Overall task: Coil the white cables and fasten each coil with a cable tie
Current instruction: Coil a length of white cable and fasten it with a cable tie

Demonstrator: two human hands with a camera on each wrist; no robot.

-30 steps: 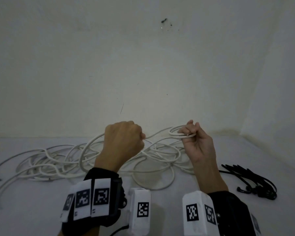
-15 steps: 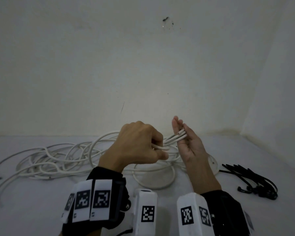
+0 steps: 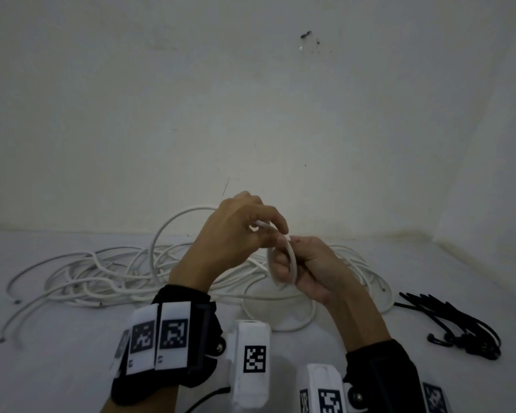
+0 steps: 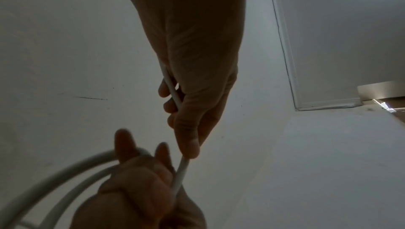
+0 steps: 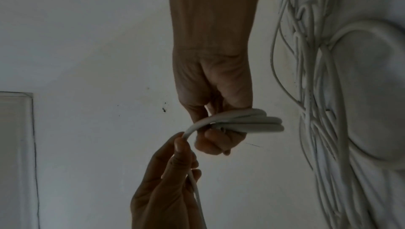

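Observation:
My right hand (image 3: 292, 271) grips a small coil of white cable (image 3: 291, 260) in its curled fingers, held above the table. In the right wrist view the coil (image 5: 245, 122) shows as a few stacked turns across that hand (image 5: 215, 139). My left hand (image 3: 264, 231) sits just above and left of it, pinching the cable strand (image 3: 261, 224) that runs into the coil. A big loop (image 3: 173, 222) arcs up behind the left hand. In the left wrist view the left hand (image 4: 186, 120) holds the strand (image 4: 172, 87), with the right hand (image 4: 140, 189) below.
A tangle of loose white cables (image 3: 102, 272) spreads over the white table (image 3: 57, 368) to the left and behind my hands. A bunch of black cable ties (image 3: 462, 329) lies at the right. A pale wall (image 3: 251, 114) closes off the back and right.
My left hand has moved right and up to meet the right hand, carrying a cable loop with it. The right hand has curled round the coil.

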